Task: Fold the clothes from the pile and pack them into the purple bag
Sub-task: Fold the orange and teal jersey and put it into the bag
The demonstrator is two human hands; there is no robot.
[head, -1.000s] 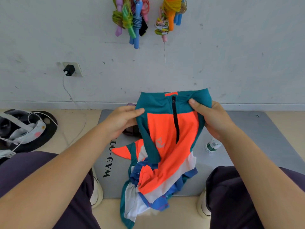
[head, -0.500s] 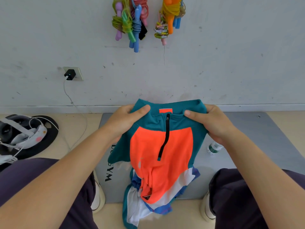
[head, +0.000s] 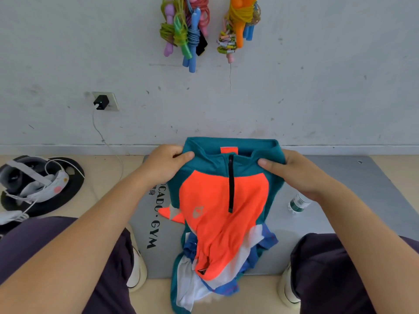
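Note:
A teal and orange zip-neck shirt (head: 217, 200) hangs in front of me, front side facing me, its black zipper straight down the middle. My left hand (head: 167, 164) pinches the left shoulder by the collar, and my right hand (head: 292, 171) pinches the right shoulder. The shirt's lower part, with white and blue panels (head: 229, 268), bunches on the grey mat (head: 340, 214) between my knees. No purple bag and no other clothes show in this view.
A small plastic bottle (head: 297, 203) lies on the mat under my right wrist. At the left, a black round base (head: 68, 177) holds a headset and white cables. A charger (head: 101, 102) sits in the wall socket. Jump ropes (head: 186, 30) hang on the wall above.
The shirt was twisted and held higher; both hands turned it square to me and lowered it, so the collar is level and the zipper hangs straight.

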